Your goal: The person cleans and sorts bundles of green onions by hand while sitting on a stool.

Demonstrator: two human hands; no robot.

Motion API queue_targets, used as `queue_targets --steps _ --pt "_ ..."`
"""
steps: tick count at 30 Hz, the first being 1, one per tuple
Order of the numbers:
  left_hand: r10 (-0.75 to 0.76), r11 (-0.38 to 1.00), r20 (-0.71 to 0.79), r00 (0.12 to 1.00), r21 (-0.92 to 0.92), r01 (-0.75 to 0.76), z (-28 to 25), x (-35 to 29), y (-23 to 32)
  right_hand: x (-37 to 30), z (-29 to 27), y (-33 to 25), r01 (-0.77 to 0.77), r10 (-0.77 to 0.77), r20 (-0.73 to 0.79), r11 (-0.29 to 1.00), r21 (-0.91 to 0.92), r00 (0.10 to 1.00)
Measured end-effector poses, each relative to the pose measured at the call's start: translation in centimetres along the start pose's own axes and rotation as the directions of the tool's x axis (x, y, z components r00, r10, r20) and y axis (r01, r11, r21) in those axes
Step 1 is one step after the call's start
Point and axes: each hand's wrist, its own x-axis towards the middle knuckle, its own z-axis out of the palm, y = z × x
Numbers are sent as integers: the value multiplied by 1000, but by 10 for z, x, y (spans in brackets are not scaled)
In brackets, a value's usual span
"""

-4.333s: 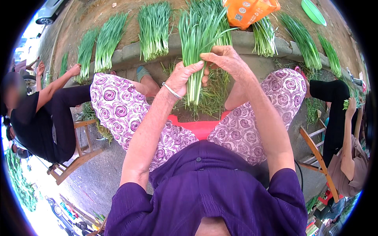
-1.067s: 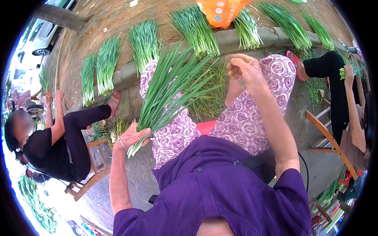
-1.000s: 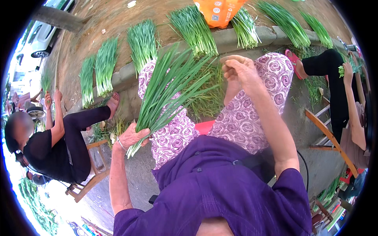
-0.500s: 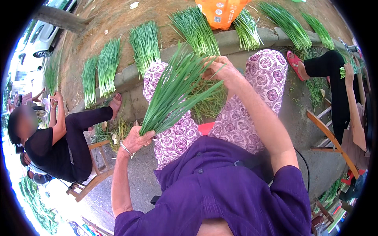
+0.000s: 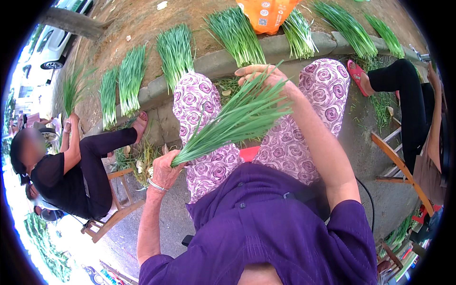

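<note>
The left hand [image 5: 166, 170] is gripping a green leaf bundle [image 5: 228, 130] by its stem end, fingers wrapped tightly. The bundle is slanting across the printed trousers [image 5: 194, 95], its slender, flat blades fanning toward the right hand [image 5: 266, 78]. That hand is arching between the knees; whether its fingers are pinching blades, I cannot tell.
</note>
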Motion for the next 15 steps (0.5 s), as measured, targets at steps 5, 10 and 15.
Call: queue_targets --steps 5,10,15 --pt "6 996 -20 1000 91 -5 1 -4 -4 -9 8 -9 -11 10 -51 1000 -18 999" --pt "-97 995 -42 994 30 98 7 -9 -3 -9 -1 -14 0 -4 -84 999 -42 996" --pt "-318 911 -25 948 -286 298 6 -9 3 -6 3 -16 -31 17 -297 999 -42 955"
